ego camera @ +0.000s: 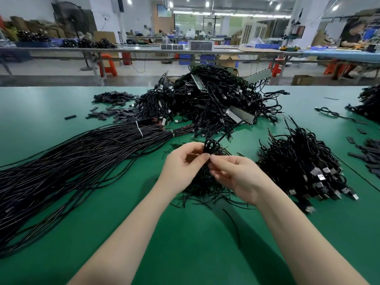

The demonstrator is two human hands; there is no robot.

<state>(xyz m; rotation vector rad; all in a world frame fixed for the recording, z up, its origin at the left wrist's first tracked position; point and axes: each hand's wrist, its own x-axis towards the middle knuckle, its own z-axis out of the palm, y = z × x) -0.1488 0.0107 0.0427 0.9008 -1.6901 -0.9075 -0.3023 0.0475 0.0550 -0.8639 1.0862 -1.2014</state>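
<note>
Cable: a small coiled loop of black cable [210, 146] was held just above the green rubber bench mat [185, 243].
Left hand [184, 164]: fingers curled round the coil's base, apparently to stop the loops springing apart.
Right hand [236, 175]: thumb and forefinger pinched at the same spot, seemingly to bind it.
Beneath: a scatter of thin black wire ties [205, 191], within easy reach.
Right: 1 heap of bundled black USB cables [304, 167], likely finished work.

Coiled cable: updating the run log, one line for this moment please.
left hand: holds coiled cable | right hand: pinches it | below: short-wire pile
</note>
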